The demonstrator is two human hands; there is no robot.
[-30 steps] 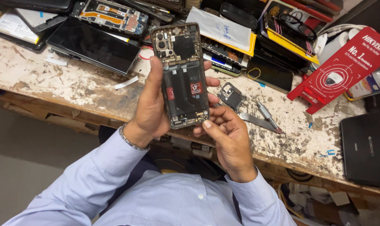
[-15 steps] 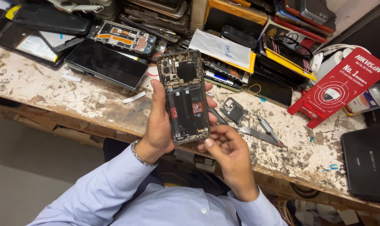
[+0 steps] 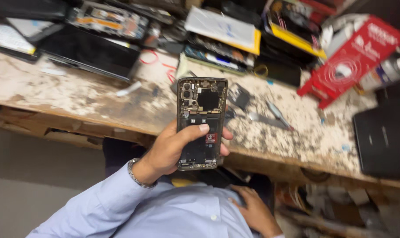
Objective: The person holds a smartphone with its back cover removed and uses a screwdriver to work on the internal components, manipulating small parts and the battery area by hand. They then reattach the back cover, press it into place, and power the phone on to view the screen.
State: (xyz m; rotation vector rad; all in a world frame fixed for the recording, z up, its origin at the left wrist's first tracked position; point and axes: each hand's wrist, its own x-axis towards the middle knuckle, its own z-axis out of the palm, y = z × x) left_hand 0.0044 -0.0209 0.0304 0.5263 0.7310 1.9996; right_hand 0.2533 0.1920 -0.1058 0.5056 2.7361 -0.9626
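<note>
an opened phone [image 3: 201, 123], its back cover off and its dark circuit board and battery laid bare, is held upright in the left hand [image 3: 173, 150] above the near edge of the worktop [image 3: 76, 94]. the phone's long axis runs away from the body, camera end farthest, bottom end nearest the chest. it is clamped from the left side: the thumb is laid across the exposed battery, and the other fingers [image 3: 225, 134] are seen curling round the right edge from behind. the right hand [image 3: 252, 211] is lowered near the lap, below the worktop edge and well apart from the phone, with nothing seen in it; its fingers appear loosely spread, though blur makes this uncertain. the phone thus lies up and to the left of the right hand. on the worktop just beyond the phone, a small dark part [image 3: 239, 96] and a metal tool [image 3: 270, 117] are lying, nearer the right side.
</note>
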